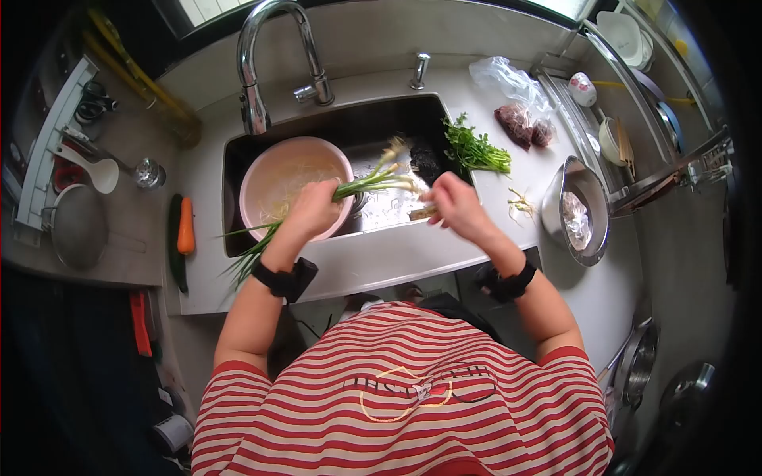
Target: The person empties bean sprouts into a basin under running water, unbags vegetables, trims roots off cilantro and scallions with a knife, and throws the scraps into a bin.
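Observation:
My left hand [315,208] is closed around a bunch of green onions [367,185] over the right side of a pink basin [251,188]. Their green leaves hang down to the left past the sink's front edge, and the pale root ends point right. My right hand [458,208], a little blurred, is curled in a pinch close to the root ends. What its fingers hold, if anything, I cannot make out. The basin stands in the sink [379,214] and contains water with some pale strands.
Leafy green herbs [479,147] lie by the sink's right edge, with root scraps [521,204] nearby. A metal bowl [597,216], bagged dark food [516,125] and a dish rack [583,103] stand right. Left are a carrot [186,226] and cucumber [175,238]. The faucet [252,103] arches behind.

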`<state>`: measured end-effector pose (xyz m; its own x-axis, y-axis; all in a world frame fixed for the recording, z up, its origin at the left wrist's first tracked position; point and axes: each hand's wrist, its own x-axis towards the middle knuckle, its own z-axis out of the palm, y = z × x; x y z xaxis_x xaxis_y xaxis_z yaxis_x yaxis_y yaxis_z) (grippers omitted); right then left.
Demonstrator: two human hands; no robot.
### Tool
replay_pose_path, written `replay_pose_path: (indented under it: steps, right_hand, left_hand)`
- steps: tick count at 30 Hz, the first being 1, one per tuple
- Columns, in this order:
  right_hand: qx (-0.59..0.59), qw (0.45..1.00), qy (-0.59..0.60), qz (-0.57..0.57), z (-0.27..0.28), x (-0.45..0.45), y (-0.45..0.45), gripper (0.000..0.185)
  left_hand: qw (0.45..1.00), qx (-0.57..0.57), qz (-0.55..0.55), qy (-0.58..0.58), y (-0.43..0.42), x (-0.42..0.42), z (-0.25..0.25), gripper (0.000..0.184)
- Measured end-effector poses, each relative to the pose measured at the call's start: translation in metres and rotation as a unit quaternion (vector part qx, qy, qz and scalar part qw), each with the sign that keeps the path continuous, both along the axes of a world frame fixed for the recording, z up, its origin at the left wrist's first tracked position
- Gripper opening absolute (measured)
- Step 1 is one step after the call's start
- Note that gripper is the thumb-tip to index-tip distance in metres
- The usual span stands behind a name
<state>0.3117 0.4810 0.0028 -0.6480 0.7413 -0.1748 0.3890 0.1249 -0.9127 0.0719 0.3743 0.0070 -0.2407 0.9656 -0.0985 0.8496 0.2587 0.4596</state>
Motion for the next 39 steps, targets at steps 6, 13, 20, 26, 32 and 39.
replay_pose_path:
  steps: [6,13,20,26,32,39]
  right_hand:
    - [-0.355,0.899,0.212,-0.147,0.001,0.023,0.021,0.009]
    - [-0.265,0.938,0.188,0.124,0.047,0.004,-0.040,0.013]
    - [-0.324,0.781,0.508,-0.164,0.044,0.042,0.045,0.013]
    - [-0.006,0.995,0.097,-0.034,0.048,0.047,0.014,0.010]
    - [0.453,0.888,0.008,-0.078,0.037,0.011,-0.005,0.009]
    - [0.343,0.926,-0.147,-0.059,0.002,-0.015,0.002,0.025]
  left_hand:
    - [0.937,-0.049,0.008,-0.345,0.009,-0.018,-0.029,0.019]
    - [0.991,0.117,0.038,-0.049,0.013,0.012,-0.026,0.007]
    - [0.974,0.203,-0.095,0.043,0.003,0.019,0.006,0.008]
    - [0.993,0.064,-0.081,0.060,-0.002,0.015,0.010,0.006]
    - [0.939,0.193,-0.136,0.248,0.004,0.042,0.005,0.006]
    - [0.913,0.219,-0.115,0.323,0.009,0.055,0.008,0.007]
